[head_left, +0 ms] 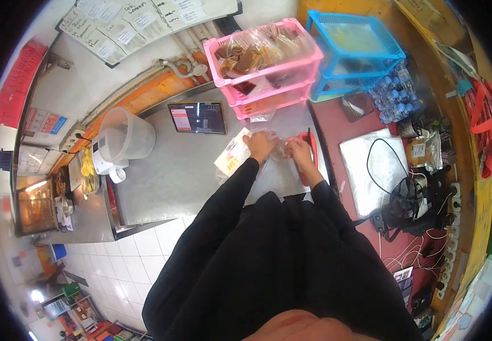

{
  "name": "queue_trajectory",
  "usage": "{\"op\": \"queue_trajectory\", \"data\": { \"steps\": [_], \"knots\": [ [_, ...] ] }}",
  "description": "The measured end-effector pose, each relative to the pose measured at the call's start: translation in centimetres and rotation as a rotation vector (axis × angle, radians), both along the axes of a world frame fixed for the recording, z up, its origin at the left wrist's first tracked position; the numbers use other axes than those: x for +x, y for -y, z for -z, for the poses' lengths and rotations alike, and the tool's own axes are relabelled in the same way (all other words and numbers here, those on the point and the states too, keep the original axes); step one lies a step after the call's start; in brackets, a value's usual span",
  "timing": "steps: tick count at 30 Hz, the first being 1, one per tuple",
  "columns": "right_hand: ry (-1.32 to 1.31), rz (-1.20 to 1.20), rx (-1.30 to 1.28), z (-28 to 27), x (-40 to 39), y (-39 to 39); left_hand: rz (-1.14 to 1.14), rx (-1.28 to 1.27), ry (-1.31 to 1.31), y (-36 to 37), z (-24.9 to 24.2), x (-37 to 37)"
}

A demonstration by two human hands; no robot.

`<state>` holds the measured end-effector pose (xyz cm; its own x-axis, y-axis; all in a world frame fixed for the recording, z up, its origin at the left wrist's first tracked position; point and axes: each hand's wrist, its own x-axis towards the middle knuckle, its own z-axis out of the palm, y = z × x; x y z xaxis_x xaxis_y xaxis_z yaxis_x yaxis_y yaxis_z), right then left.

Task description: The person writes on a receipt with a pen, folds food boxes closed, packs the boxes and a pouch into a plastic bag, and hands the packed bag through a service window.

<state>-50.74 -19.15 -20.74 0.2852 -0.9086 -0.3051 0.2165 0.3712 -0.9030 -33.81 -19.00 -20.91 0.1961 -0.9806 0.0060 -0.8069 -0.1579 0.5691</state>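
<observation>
My left hand (261, 145) is over the steel counter, its fingers closed on a clear plastic bag (280, 149). My right hand (300, 152) pinches the other side of the same thin plastic, a short way to the right. Left of my left hand lies a white packet with yellow print (233, 156), in clear wrapping and partly under that hand. Just beyond my right hand is a long red object (314, 149) with a dark strip along it; my hand hides part of it. What the clear bag contains is too small to make out.
A tablet (197, 117) stands on the steel counter (166, 170). Behind are pink baskets (268, 74) with filled bags and blue baskets (359, 51). A clear tub (138, 133) is at left. At right are plastic sheets (371, 170), water bottles (395, 96) and cables.
</observation>
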Motion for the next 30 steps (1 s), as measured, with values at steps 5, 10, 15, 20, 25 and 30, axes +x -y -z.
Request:
{"op": "queue_trajectory", "data": {
  "steps": [5, 10, 15, 20, 25, 30],
  "knots": [
    [0.014, -0.166, 0.132, -1.2, 1.9, -1.5, 0.077, 0.101, -0.218, 0.9, 1.4, 0.9],
    [0.007, -0.263, 0.115, -2.8, 2.3, -2.8, 0.196, 0.081, -0.532, 0.5, 4.7, 1.7],
    [0.043, -0.274, 0.121, -1.4, 2.4, -3.8, 0.228, 0.01, -0.003, -0.9, 2.0, 0.7],
    [0.006, -0.1, 0.11, -1.7, 1.8, -4.3, 0.2, -0.094, -0.02, -2.1, 1.0, 0.3],
    [0.097, 0.058, 0.146, -1.6, -0.4, -3.9, 0.171, -0.104, -0.164, -2.6, -0.5, 1.1],
    [0.172, 0.091, 0.197, -2.0, -0.8, -3.2, 0.228, -0.043, -0.327, -2.3, -0.8, 2.2]
  ]
}}
